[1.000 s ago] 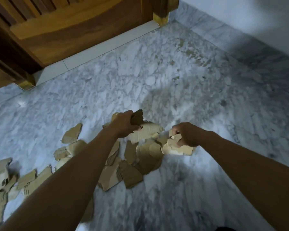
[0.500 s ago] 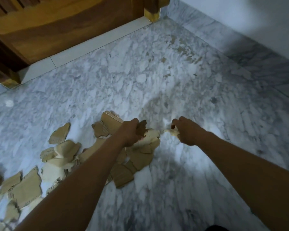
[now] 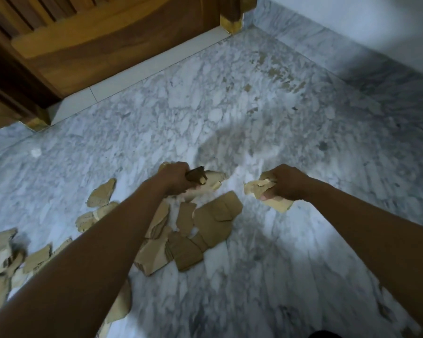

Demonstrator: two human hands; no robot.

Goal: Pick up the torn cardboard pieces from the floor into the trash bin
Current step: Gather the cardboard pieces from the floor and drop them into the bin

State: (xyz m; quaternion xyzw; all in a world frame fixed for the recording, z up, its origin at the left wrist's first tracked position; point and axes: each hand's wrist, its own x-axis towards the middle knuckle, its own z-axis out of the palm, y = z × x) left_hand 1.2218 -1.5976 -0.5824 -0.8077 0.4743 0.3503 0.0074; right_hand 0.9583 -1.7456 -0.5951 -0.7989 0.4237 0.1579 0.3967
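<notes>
Left hand [image 3: 176,178] fisted on cardboard pieces [image 3: 205,179] | right hand [image 3: 287,182] likewise

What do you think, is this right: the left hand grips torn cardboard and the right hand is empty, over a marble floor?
Not quite. The head view shows the right hand is not empty: it grips pale cardboard scraps. The left hand does grip torn cardboard, over the marble floor.
</notes>
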